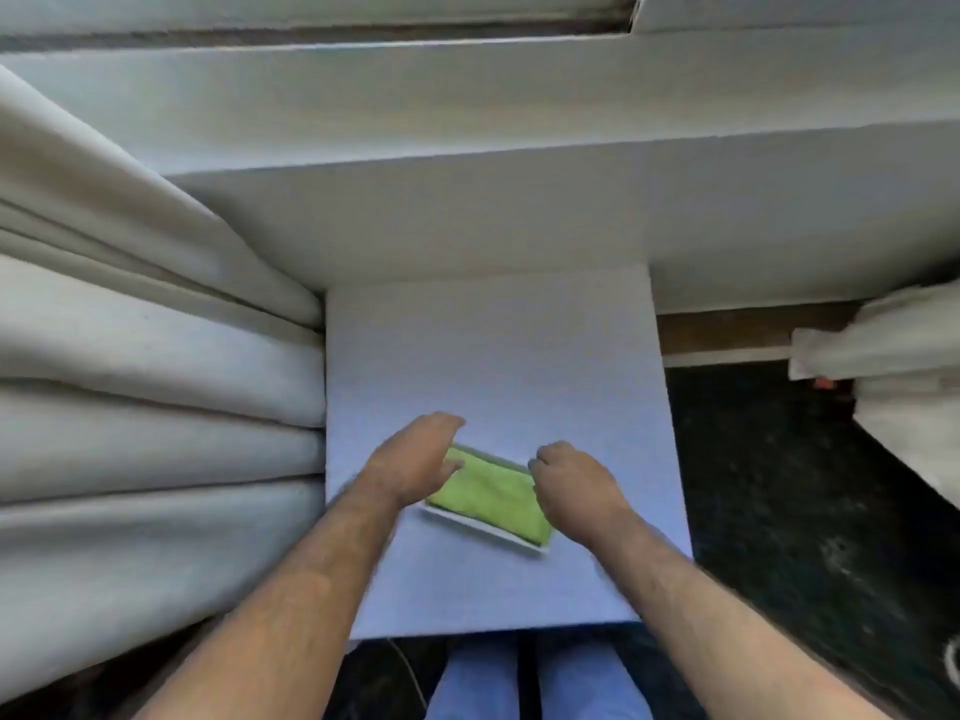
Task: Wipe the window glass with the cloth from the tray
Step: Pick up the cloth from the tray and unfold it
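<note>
A folded green cloth (488,493) lies in a shallow white tray (485,530) on a pale blue table top (493,356). My left hand (415,465) hovers over the tray's left end, fingers apart, covering that end of the cloth. My right hand (571,485) is at the tray's right end with its fingers curled down near the cloth's far right corner; whether it touches the cloth is unclear. The window frame (467,23) runs along the top edge; its glass is out of view.
A white window sill (467,122) spans the wall beyond the table. Folded white curtain (156,381) presses against the table's left side. More white fabric (893,366) hangs at the right above a dark floor (779,485). Blue trouser legs (540,683) show below the table.
</note>
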Available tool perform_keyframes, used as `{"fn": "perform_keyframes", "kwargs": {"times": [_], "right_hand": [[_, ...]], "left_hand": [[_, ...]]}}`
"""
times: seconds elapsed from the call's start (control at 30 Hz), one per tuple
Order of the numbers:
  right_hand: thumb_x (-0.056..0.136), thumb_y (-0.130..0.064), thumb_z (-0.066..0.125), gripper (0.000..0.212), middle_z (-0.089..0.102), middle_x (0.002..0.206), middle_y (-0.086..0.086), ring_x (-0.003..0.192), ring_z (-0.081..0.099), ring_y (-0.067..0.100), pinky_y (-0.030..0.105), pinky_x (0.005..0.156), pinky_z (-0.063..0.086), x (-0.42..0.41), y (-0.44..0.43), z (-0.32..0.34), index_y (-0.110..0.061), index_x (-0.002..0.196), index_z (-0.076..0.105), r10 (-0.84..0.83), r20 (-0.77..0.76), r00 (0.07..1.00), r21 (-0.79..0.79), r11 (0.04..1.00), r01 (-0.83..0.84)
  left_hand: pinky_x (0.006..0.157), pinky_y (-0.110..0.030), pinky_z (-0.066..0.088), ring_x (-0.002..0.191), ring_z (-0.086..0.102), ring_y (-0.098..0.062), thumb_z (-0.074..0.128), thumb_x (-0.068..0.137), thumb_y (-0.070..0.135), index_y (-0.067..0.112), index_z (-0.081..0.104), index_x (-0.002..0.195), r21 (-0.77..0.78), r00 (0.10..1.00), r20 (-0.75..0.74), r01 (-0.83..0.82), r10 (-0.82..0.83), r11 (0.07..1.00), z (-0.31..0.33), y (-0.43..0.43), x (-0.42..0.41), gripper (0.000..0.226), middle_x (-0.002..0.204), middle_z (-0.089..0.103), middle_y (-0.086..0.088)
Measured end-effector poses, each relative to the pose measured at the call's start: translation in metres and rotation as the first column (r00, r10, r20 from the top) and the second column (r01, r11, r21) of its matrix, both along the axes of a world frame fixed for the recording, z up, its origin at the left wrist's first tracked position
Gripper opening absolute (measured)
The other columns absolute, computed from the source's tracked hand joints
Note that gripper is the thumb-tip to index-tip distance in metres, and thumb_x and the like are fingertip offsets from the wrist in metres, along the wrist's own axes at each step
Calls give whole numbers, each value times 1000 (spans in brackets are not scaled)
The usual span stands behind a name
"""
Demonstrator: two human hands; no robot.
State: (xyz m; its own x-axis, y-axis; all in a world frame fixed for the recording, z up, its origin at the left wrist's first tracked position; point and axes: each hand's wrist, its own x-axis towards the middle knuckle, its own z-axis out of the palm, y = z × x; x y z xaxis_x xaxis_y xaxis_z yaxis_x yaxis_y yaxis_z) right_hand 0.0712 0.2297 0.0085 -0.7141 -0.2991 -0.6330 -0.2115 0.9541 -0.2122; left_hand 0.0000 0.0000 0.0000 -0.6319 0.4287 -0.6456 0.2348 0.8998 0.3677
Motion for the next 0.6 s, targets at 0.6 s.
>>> {"fn": "perform_keyframes", "kwargs": {"times": [0.6], "right_hand": [[91, -6, 61, 29, 65, 116, 4, 110, 59, 28, 39, 91, 47, 46, -21, -111, -16, 118, 63, -256, -59, 965, 187, 947, 263]], "left_hand": [[89, -38, 43, 111, 54, -27, 67, 88, 7, 14, 64, 117, -267, 947, -236, 152, -217, 952, -106, 20, 36, 30, 119, 58, -6]]}}
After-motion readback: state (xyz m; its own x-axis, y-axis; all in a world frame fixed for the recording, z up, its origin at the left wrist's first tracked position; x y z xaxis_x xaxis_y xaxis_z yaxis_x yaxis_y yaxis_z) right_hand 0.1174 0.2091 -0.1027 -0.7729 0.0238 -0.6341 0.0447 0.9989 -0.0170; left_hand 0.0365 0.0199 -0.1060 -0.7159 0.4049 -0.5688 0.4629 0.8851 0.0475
